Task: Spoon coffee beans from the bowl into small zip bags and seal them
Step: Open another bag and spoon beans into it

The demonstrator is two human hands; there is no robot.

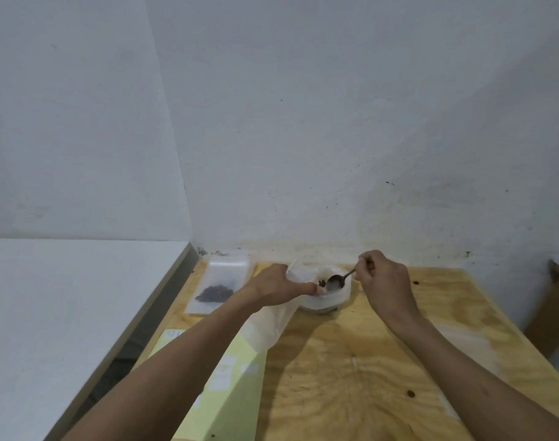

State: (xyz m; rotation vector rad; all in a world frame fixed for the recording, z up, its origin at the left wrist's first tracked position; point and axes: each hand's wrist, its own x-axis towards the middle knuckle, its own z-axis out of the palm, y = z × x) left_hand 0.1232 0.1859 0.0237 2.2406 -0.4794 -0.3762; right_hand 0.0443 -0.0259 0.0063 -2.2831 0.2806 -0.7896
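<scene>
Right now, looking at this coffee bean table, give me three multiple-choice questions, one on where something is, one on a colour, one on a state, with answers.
1. Where does the filled zip bag lie?
A. left of the bowl
B. right of the bowl
C. inside the bowl

2. What colour is the paper sheet under the left forearm?
A. red
B. pale yellow
C. black

3. What is the right hand doing?
A. resting flat on the table
B. holding the spoon over the bowl
C. gripping a bag

Answers:
1 A, it lies flat at the table's far left.
2 B, the sheet shows pale yellow.
3 B, its fingers pinch the handle while the left hand holds the open bag.
</scene>
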